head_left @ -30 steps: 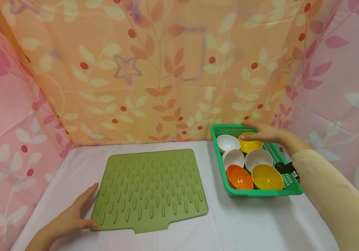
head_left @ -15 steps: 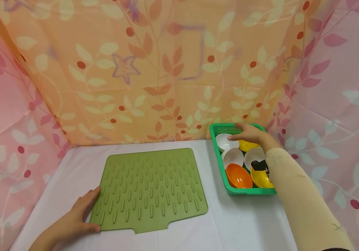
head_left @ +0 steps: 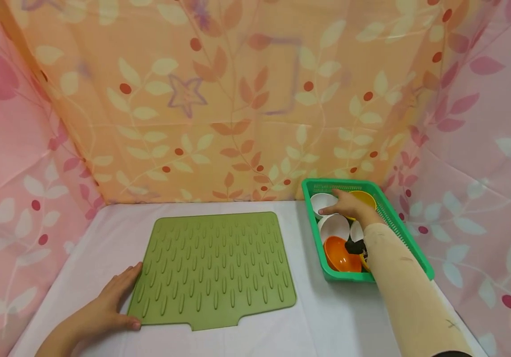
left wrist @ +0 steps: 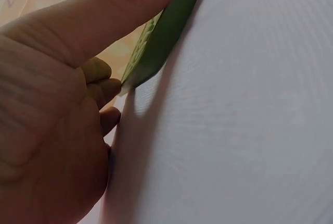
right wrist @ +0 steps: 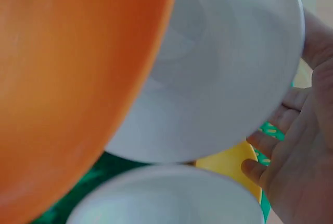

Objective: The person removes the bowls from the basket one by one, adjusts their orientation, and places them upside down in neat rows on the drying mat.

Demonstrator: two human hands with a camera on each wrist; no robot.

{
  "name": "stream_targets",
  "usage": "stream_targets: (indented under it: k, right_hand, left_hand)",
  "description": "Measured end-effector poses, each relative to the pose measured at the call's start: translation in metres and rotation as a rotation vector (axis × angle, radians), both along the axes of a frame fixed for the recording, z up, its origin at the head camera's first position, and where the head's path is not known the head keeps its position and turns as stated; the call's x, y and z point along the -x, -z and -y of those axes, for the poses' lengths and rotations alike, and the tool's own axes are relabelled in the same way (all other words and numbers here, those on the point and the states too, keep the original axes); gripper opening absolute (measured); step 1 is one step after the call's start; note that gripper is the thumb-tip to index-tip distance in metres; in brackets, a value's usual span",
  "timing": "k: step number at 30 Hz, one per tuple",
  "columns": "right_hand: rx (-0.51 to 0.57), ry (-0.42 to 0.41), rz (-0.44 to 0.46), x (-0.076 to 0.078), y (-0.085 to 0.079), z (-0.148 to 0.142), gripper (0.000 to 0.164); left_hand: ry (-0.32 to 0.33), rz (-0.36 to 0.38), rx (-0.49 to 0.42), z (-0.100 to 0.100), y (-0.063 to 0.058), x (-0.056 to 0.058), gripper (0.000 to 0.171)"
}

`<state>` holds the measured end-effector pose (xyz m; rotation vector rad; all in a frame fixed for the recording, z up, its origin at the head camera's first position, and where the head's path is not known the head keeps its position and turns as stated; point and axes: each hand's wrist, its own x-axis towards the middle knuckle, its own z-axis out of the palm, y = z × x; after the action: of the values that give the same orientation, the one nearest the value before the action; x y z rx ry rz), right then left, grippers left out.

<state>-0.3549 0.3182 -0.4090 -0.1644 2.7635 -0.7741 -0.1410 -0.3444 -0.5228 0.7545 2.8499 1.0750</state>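
Observation:
In the head view, a green drying mat (head_left: 215, 267) with raised ridges lies on the white table. My left hand (head_left: 103, 307) rests at its near left corner, thumb and fingers spread along the edge. The left wrist view shows the mat's edge (left wrist: 169, 39) by the thumb. My right hand (head_left: 349, 206) reaches into a green basket (head_left: 320, 248), thumb and index finger apart at the far white bowl (head_left: 321, 202). In the right wrist view, other bowls block the fingertips' contact. A yellow bowl (head_left: 364, 198) is partly behind this hand.
Nearer in the basket sit another white bowl (head_left: 333, 228) and an orange bowl (head_left: 340, 255). The right sleeve (head_left: 403, 282) and a black strap part (head_left: 355, 246) cover more bowls. Floral cloth (head_left: 237, 124) hangs behind the table and along both sides.
My right hand has moved left from the far yellow bowl and down to the far white bowl. The left hand has edged closer against the mat.

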Motion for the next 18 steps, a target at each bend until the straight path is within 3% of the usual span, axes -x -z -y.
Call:
stream_targets:
  k: [10,18]
  right_hand:
    - [-0.063,0.004,0.029,0.009,0.005,0.006,0.108]
    - [-0.064,0.017,0.102,0.011,0.003,0.012,0.115]
  left_hand:
    - [0.044,-0.047,0.033,0.005,0.001,0.002,0.129]
    - [-0.015,0.063,0.01,0.008,0.003,0.0,0.129]
